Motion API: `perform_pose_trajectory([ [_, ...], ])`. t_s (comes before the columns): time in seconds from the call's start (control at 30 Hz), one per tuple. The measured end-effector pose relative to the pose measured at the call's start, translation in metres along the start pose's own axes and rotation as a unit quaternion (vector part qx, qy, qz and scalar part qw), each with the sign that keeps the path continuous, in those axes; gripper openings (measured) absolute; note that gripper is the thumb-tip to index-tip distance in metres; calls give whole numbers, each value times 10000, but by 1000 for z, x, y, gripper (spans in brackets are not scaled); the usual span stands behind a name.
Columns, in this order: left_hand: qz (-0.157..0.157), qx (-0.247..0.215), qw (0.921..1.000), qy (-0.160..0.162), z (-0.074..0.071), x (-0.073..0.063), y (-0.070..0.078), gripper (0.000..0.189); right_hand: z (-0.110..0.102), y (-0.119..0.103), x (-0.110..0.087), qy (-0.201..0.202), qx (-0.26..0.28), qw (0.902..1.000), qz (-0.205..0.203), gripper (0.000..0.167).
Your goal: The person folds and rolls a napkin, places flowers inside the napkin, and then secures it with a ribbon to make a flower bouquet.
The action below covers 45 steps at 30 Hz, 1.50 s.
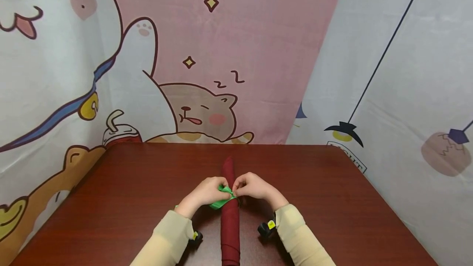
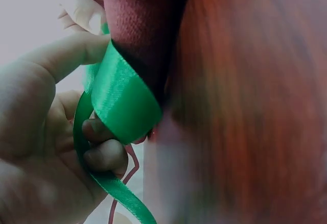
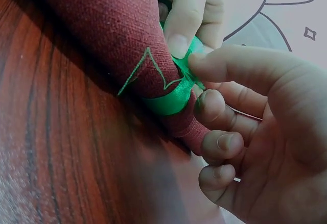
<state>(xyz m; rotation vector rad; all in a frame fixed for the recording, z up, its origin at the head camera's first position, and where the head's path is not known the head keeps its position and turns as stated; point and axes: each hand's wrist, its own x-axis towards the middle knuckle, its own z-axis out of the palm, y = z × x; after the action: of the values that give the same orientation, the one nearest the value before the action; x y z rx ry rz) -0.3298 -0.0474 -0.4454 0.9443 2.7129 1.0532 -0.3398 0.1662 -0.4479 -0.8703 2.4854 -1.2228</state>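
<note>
A dark red rolled cloth [image 1: 230, 227] lies lengthwise on the table, pointing away from me. Round its middle runs a green satin ribbon [image 3: 171, 101], with a gathered knot on top and a frayed thread trailing over the cloth. My left hand [image 1: 205, 193] pinches the ribbon left of the knot between thumb and finger. In the left wrist view, a wide loop of ribbon [image 2: 125, 101] hangs beside the cloth, and a loose tail passes over the curled lower fingers. From the other side, my right hand [image 1: 255, 186] pinches at the knot with thumb and forefinger.
The brown wooden table [image 1: 318, 192] extends to both sides and behind the roll. Behind it hangs a cartoon-printed backdrop [image 1: 258, 52]. Small black wrist devices [image 1: 267, 230] with yellow marks sit under both sleeves.
</note>
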Motion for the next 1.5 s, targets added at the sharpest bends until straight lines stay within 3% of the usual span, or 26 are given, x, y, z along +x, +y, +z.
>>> perform_pose_trajectory([
  [0.27,46,133,9998,-126,-2,2,-1,14,-1,-3,-1,10,160,9999,37,4],
  [0.5,86,281,9996,39,2,2,1,16,-2,-6,-2,60,277,9996,40,4],
  [0.87,-437,735,9962,166,11,0,12,13,-1,0,-2,-47,140,9998,107,4],
  [1.1,-457,875,9948,268,12,0,15,17,-1,8,-1,76,354,9992,146,5],
  [1.5,-695,884,9935,171,12,-1,19,14,1,5,0,73,248,9994,224,26],
])
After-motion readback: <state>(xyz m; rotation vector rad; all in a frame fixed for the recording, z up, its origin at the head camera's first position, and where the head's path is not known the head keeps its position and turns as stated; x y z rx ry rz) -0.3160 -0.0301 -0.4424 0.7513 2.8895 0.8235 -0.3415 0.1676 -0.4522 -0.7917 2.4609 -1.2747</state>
